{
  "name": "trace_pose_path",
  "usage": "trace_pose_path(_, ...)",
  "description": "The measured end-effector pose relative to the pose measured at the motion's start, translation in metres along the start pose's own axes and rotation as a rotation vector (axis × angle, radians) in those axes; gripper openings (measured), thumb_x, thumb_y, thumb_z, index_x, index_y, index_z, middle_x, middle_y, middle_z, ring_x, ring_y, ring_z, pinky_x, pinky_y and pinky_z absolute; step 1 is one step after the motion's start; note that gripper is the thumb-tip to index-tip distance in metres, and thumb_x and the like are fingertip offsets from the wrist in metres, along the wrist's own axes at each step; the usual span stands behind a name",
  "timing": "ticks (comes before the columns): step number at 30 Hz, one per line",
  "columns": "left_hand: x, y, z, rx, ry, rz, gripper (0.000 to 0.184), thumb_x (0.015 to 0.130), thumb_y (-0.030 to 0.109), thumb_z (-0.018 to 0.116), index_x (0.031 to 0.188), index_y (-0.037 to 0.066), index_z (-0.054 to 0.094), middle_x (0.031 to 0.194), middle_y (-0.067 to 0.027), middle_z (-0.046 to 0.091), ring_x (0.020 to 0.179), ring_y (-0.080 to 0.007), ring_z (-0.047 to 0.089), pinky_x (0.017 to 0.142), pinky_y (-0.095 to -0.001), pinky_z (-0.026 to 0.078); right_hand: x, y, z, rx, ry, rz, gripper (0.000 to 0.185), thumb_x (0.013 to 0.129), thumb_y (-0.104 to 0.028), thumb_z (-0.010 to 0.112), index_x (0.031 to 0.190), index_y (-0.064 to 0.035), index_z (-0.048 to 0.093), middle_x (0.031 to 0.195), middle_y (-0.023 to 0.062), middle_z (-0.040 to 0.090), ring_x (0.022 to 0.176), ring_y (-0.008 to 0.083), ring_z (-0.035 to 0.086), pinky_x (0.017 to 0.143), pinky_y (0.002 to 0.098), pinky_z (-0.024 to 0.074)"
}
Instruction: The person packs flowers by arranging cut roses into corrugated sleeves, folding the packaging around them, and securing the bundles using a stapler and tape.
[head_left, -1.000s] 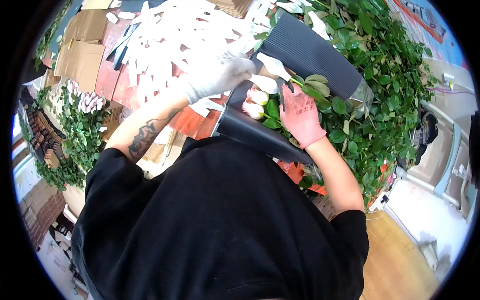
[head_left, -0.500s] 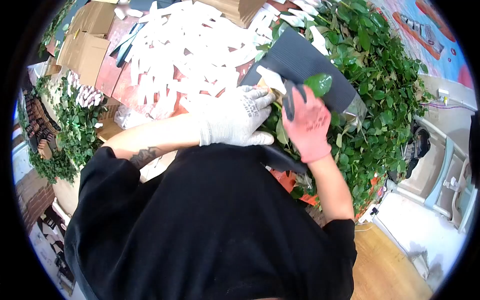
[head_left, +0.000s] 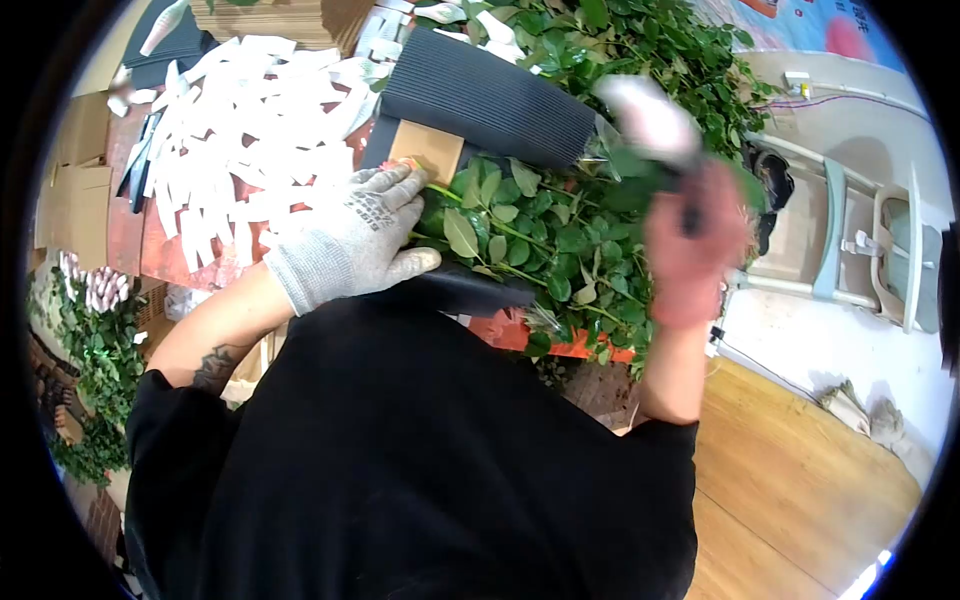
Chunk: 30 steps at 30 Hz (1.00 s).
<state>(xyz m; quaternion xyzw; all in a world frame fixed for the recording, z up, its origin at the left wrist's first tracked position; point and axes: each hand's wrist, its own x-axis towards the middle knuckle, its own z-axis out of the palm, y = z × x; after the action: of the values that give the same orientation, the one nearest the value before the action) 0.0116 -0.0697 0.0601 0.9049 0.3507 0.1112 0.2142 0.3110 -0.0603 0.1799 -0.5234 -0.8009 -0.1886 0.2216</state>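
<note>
My left hand (head_left: 375,225), in a grey-white knit glove, lies with fingers stretched over the flower-head end of a bunch of leafy rose stems (head_left: 540,225). A bit of orange-pink petal shows by its fingertips, beside a brown cardboard piece (head_left: 428,150). The stems lie within a dark corrugated wrapper (head_left: 485,95), folded back on the far side. To the right, my right hand (head_left: 697,240), in a pink-red glove with dark fingertips, is raised and blurred. It is closed around a rose with a white-sleeved bud (head_left: 652,118); its stem is mostly hidden.
Many white foam sleeves (head_left: 250,150) cover the red table (head_left: 125,235) at left, near blue-handled scissors (head_left: 140,165). More leafy stems (head_left: 640,45) are heaped at the back. A folding chair (head_left: 830,225) stands at right, and sleeved roses (head_left: 95,285) stand at far left.
My right hand has moved right, away from the wrapper, carrying the white-sleeved rose. My left hand remains at the bunch's head end. The camera view has shifted, showing more cardboard and stems.
</note>
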Motion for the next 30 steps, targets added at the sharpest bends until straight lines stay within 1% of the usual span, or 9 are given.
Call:
trace_pose_path(2,0.000,0.000,0.001,-0.013,0.004,0.000,0.061,0.088,0.047,0.051,0.112,-0.008,0.056,0.130,-0.0265,0.047,0.127,-0.0367,0.041,0.106,-0.0424,0.032,0.007,0.043,-0.063,-0.104,0.209,0.438,0.031,0.078,0.000,0.058,0.108,0.0030,0.062,0.090,0.0089,0.066,0.078,0.0140,0.060,0.066,0.0283,0.0482)
trace_pose_path(6,0.001,0.001,0.000,-0.011,-0.043,-0.034,0.062,0.088,0.046,0.050,0.116,-0.008,0.055,0.131,-0.0266,0.046,0.128,-0.0376,0.040,0.107,-0.0420,0.031,-0.002,0.212,-0.254,-0.637,0.524,0.483,0.028,0.079,-0.016,0.058,0.099,0.0020,0.066,0.089,0.0109,0.068,0.079,0.0179,0.063,0.076,0.0326,0.0491)
trace_pose_path(8,0.001,0.003,0.003,-0.015,-0.032,-0.031,0.062,0.087,0.047,0.050,0.115,-0.009,0.055,0.132,-0.0264,0.045,0.128,-0.0376,0.039,0.107,-0.0420,0.031,-0.001,0.213,-0.326,-1.089,0.648,0.533,0.030,0.078,-0.025,0.062,0.097,-0.0026,0.069,0.089,0.0117,0.070,0.076,0.0200,0.066,0.075,0.0339,0.0502)
trace_pose_path(9,0.001,0.002,0.003,-0.002,-0.030,-0.049,0.062,0.087,0.047,0.051,0.115,-0.009,0.055,0.133,-0.0262,0.044,0.128,-0.0375,0.039,0.107,-0.0420,0.031,0.009,0.194,-0.342,-0.841,0.731,0.512,0.028,0.079,-0.022,0.064,0.097,-0.0022,0.069,0.086,0.0094,0.070,0.073,0.0167,0.065,0.071,0.0314,0.0506)
trace_pose_path(12,0.004,-0.003,-0.001,-0.034,-0.083,-0.011,0.063,0.088,0.048,0.049,0.113,-0.011,0.055,0.134,-0.0272,0.042,0.129,-0.0372,0.038,0.108,-0.0417,0.029,0.058,0.077,-0.267,-0.124,0.553,0.356,0.026,0.088,-0.007,0.059,0.111,0.0047,0.062,0.099,0.0104,0.066,0.082,0.0153,0.062,0.073,0.0267,0.0508)
trace_pose_path(19,-0.001,0.001,0.001,-0.018,-0.077,-0.036,0.063,0.090,0.049,0.046,0.113,-0.009,0.056,0.134,-0.0269,0.043,0.130,-0.0372,0.037,0.108,-0.0425,0.028,0.002,-0.070,0.043,-0.297,-0.657,-0.291,0.047,0.081,-0.027,0.053,0.125,-0.0127,0.050,0.116,0.0075,0.060,0.092,0.0178,0.060,0.077,0.0340,0.0473)
trace_pose_path(21,0.001,-0.001,0.006,0.009,-0.035,-0.040,0.062,0.089,0.050,0.048,0.111,-0.008,0.058,0.130,-0.0257,0.048,0.127,-0.0362,0.042,0.106,-0.0428,0.032,-0.021,-0.075,0.102,-0.192,-0.504,-0.295,0.043,0.079,-0.024,0.057,0.120,-0.0108,0.052,0.110,0.0090,0.060,0.090,0.0202,0.062,0.073,0.0350,0.0495)
trace_pose_path(24,-0.002,0.000,0.000,-0.004,-0.019,-0.045,0.062,0.088,0.050,0.049,0.111,-0.007,0.059,0.128,-0.0246,0.050,0.124,-0.0358,0.044,0.104,-0.0432,0.034,-0.013,-0.088,0.131,0.018,-0.762,-0.121,0.038,0.077,-0.021,0.061,0.111,-0.0060,0.053,0.098,0.0099,0.059,0.086,0.0253,0.063,0.071,0.0363,0.0519)
trace_pose_path(30,-0.003,-0.003,0.004,-0.033,0.027,-0.004,0.063,0.087,0.051,0.050,0.113,-0.005,0.058,0.126,-0.0240,0.051,0.123,-0.0364,0.046,0.103,-0.0442,0.035,-0.030,-0.087,0.148,0.087,-0.730,-0.049,0.046,0.078,-0.020,0.059,0.122,-0.0086,0.052,0.118,0.0133,0.058,0.094,0.0263,0.063,0.078,0.0379,0.0513)
